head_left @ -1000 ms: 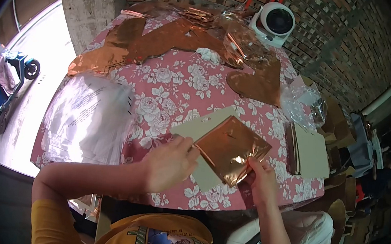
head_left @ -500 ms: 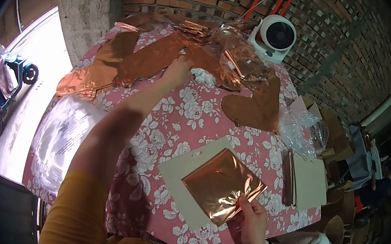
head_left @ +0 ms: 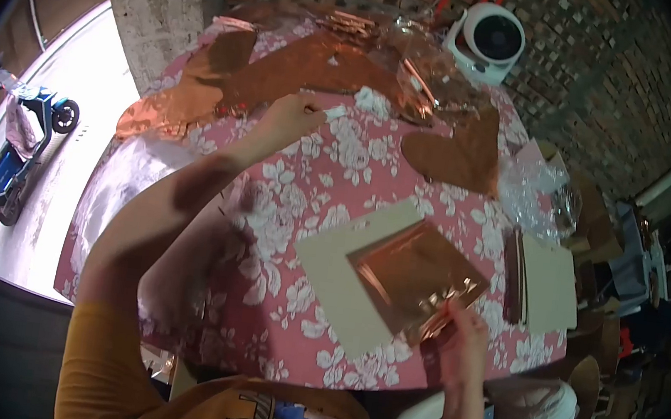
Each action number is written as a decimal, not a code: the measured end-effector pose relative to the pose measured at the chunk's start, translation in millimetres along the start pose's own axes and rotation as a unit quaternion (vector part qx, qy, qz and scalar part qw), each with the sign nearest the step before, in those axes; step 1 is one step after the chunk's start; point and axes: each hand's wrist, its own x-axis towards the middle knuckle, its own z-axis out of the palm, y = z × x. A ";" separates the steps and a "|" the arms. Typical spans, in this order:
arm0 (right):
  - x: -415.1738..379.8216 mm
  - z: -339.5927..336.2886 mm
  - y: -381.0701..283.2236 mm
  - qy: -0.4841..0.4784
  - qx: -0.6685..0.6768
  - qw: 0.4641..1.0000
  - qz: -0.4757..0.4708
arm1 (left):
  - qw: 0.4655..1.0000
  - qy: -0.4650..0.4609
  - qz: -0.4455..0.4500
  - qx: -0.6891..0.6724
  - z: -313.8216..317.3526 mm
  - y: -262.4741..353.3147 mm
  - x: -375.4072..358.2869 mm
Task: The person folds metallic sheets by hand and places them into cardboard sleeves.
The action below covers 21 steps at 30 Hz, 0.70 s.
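Observation:
My right hand (head_left: 463, 342) pinches the near corner of a shiny copper-coloured foil sheet (head_left: 420, 270). The foil lies partly over a pale cardboard sheet (head_left: 342, 294), and its gripped corner is crumpled. Farther up the table, my left hand (head_left: 290, 118) has its fingers pinched together, with a small white piece (head_left: 335, 112) at the fingertips; its kind is too small to make out. Just beyond that hand sits a small white clump (head_left: 374, 102). Behind it spreads a large brown-copper cut piece (head_left: 311, 68).
A flowered pink tablecloth (head_left: 259, 284) covers the table. Clear plastic bags (head_left: 534, 192) and more cardboard (head_left: 548, 286) lie at the right. A white fan (head_left: 490, 40) stands at the back by the brick wall. Copper pieces (head_left: 168, 109) lie at the far left.
My left hand has come back from the copper piece and white clump, now with a small white piece at its fingertips. My right hand has lifted the foil's corner slightly. The view has shifted.

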 end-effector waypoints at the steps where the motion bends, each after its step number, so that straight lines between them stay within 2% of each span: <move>1: 1.7 -9.2 -2.3 -0.036 0.014 0.999 -0.009 | 0.998 -0.053 -0.011 -0.019 1.1 20.2 -23.0; 3: -1.5 -12.2 -10.5 -0.017 0.059 0.997 -0.038 | 0.998 -0.060 0.018 -0.029 17.8 51.2 -66.0; 4: -6.8 -4.8 -18.4 0.051 0.071 0.994 -0.061 | 0.994 -0.076 0.037 -0.063 28.6 60.2 -85.0; 6: -9.9 -17.8 -25.1 0.033 0.051 0.993 -0.098 | 0.988 -0.084 0.098 -0.081 55.9 68.2 -112.0; 9: -13.9 -31.2 -25.8 0.028 0.055 0.989 -0.132 | 0.969 -0.075 0.233 -0.030 79.6 83.4 -130.8; 13: -22.9 -28.7 -24.0 0.040 0.067 0.988 -0.132 | 0.972 -0.096 0.210 -0.047 97.0 79.9 -134.5; 15: -21.7 -30.7 -19.2 0.047 0.060 0.988 -0.132 | 0.961 -0.068 0.239 0.119 92.7 74.4 -143.7; 17: -22.3 -25.2 -17.6 -0.009 0.050 0.991 -0.120 | 0.960 -0.087 0.230 0.131 87.1 71.4 -150.4; 19: -18.4 -19.4 -13.7 -0.023 0.043 0.993 -0.108 | 0.960 -0.104 0.219 0.143 82.0 68.7 -154.8; 21: -18.7 -6.7 -9.7 -0.047 0.036 0.995 -0.079 | 0.967 -0.088 0.225 0.083 78.0 66.5 -157.8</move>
